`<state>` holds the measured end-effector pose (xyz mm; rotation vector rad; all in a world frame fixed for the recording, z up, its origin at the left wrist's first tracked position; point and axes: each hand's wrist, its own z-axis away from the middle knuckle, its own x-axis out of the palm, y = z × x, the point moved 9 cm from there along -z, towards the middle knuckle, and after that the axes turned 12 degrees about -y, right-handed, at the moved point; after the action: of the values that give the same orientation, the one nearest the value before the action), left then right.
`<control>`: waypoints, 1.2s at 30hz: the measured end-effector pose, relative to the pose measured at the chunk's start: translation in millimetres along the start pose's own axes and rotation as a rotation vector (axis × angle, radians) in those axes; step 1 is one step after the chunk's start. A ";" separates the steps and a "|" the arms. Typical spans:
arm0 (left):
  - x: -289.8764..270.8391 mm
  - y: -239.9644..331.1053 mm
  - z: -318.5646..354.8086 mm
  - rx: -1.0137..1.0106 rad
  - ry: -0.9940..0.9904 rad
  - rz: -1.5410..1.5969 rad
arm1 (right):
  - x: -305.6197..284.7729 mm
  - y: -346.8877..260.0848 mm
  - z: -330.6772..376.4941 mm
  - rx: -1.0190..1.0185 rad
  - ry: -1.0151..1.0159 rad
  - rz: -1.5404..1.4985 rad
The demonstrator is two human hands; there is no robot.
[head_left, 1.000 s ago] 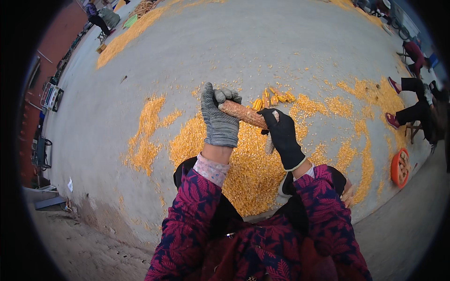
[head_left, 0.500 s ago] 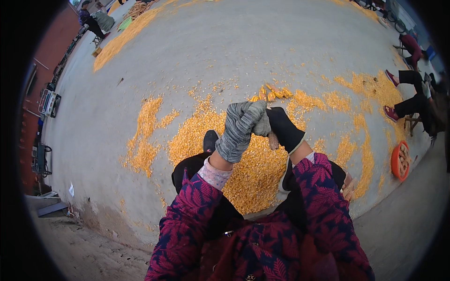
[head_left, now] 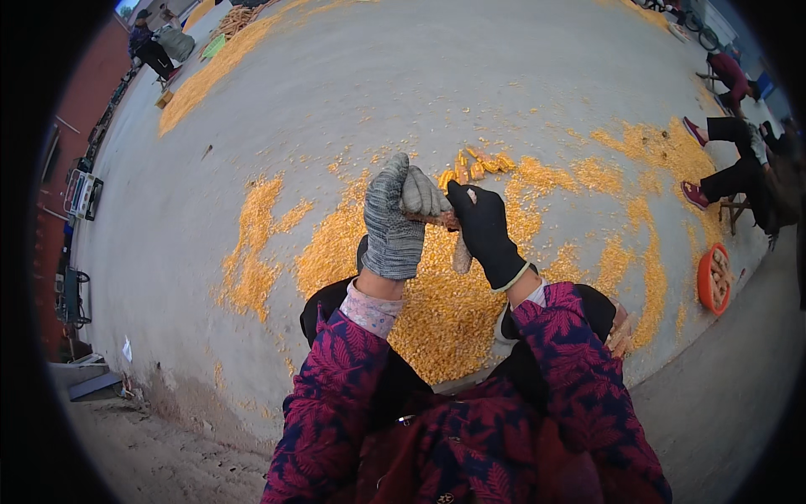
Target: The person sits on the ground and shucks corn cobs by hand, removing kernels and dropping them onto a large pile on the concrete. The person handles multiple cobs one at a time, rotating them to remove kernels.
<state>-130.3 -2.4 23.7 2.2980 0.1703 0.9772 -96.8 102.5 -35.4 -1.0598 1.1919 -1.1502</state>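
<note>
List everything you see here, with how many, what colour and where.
Kernel pile: one, yellow, between the feet
Scattered kernels: countless, yellow, left and right of pile
Corn ears: several, yellow, beyond pile
Reddish cob: one, reddish-brown, between hands
Pale cob: one, greyish, under right hand
Basin: one, orange, right
Basin cobs: several, pale, inside it
Basket: one, green, upper left
Sack: one, greyish, upper left
Other people: at least three, dark clothes, upper left and right
Left hand: one, grey glove, centre
Right hand: one, black glove, centre
Sleeves: two, magenta-and-navy, below hands
</note>
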 end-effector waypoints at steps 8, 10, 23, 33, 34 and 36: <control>59.2 6.2 -0.9 -0.147 -0.340 0.073 | 18.3 12.8 10.1 0.155 -0.447 -0.649; 55.4 18.0 -11.3 -0.053 -0.403 0.217 | 12.5 2.4 17.0 0.228 -0.503 -0.711; -24.0 1.9 7.9 0.003 0.107 0.311 | -14.3 -39.3 25.9 -0.296 0.184 0.420; 38.7 -2.0 1.5 -0.133 -0.288 0.050 | -8.9 39.9 5.1 0.268 -0.162 -0.440; 39.8 3.9 0.2 -0.105 -0.285 0.090 | -10.6 36.5 5.5 0.234 -0.152 -0.546; 31.4 4.0 -5.2 -0.103 -0.217 0.106 | -19.9 21.9 3.0 0.100 -0.157 -0.597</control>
<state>-111.8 7.9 47.8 2.3171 -0.0910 0.7621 -92.2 125.0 -54.3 -1.4505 0.6974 -1.5260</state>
